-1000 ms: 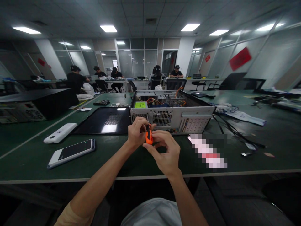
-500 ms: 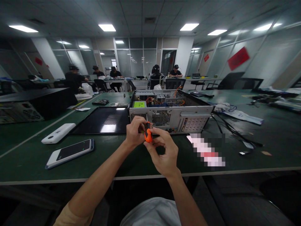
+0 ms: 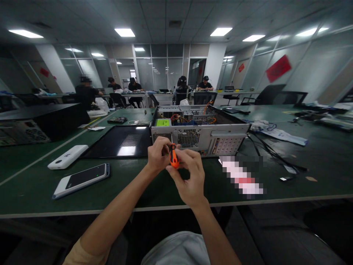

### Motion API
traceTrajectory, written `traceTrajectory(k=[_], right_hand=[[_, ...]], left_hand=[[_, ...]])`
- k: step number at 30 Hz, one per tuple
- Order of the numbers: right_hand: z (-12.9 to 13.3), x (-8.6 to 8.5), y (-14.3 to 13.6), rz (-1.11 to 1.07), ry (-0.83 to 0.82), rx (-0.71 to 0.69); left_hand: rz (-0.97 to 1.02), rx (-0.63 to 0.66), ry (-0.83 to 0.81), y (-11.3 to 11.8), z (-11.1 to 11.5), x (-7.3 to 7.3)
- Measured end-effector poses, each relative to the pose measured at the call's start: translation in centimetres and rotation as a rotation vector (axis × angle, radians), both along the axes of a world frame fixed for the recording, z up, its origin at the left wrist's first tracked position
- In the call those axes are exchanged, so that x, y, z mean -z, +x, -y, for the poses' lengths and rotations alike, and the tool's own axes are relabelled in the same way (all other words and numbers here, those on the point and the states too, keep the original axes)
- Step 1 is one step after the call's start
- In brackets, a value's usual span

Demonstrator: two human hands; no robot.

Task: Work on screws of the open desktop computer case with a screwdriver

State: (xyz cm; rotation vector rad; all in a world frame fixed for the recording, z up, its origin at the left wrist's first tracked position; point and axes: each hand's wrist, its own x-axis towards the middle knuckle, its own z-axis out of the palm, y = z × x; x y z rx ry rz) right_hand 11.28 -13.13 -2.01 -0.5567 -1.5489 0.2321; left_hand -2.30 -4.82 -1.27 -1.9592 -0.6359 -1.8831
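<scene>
My right hand [image 3: 191,176] holds the orange-and-black handle of a screwdriver [image 3: 174,156] between thumb and fingers. Curled against the front of that handle, my left hand [image 3: 158,156] closes around the screwdriver near its shaft; its fingertips are partly hidden. The shaft points away from me at the rear panel of an opened computer case [image 3: 202,132], which lies on its side. Where the tip meets the panel I cannot make out. Inside the case are coloured wires and a bright green label [image 3: 163,122].
Left of the case lies a black side panel [image 3: 110,141], with a white power bank [image 3: 67,157] and a phone-like device [image 3: 81,180] nearer me. Another computer case [image 3: 41,123] stands far left. Black cables [image 3: 273,152], gloves [image 3: 278,134] and a blurred pink item [image 3: 239,175] lie right.
My right hand has shifted slightly left and its fingers have rolled around the handle. The screwdriver handle has turned, showing more of its black stripes. My left hand stays in place.
</scene>
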Motion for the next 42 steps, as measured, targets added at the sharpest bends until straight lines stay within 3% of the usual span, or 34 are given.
traceTrajectory(k=[3,12,21,25,29,38,42], right_hand=[[-0.1,0.1,0.0,-0.099,-0.063,-0.028],[0.4,-0.5,1.0,0.086,0.057,-0.005],[0.7,-0.6,0.6,0.17,0.003,-0.081],[0.1,0.2,-0.2,0.062,-0.026,-0.011],[-0.3,0.6,-0.5,-0.135,-0.116,-0.027],[0.1,-0.1,0.4,0.036,0.022,-0.006],[0.3,-0.2,0.3,0.087,0.024,-0.059]], left_hand=[[-0.005,0.001,0.0,0.0,-0.1,0.1],[-0.031,-0.037,0.011,-0.1,-0.3,0.2],[-0.035,-0.084,0.046,0.1,0.3,-0.3],[0.018,-0.027,0.012,0.3,0.2,-0.3],[0.017,0.026,-0.021,0.2,0.0,0.0],[-0.043,-0.029,0.049,0.1,0.0,-0.1],[-0.036,-0.079,0.057,0.0,0.0,0.0]])
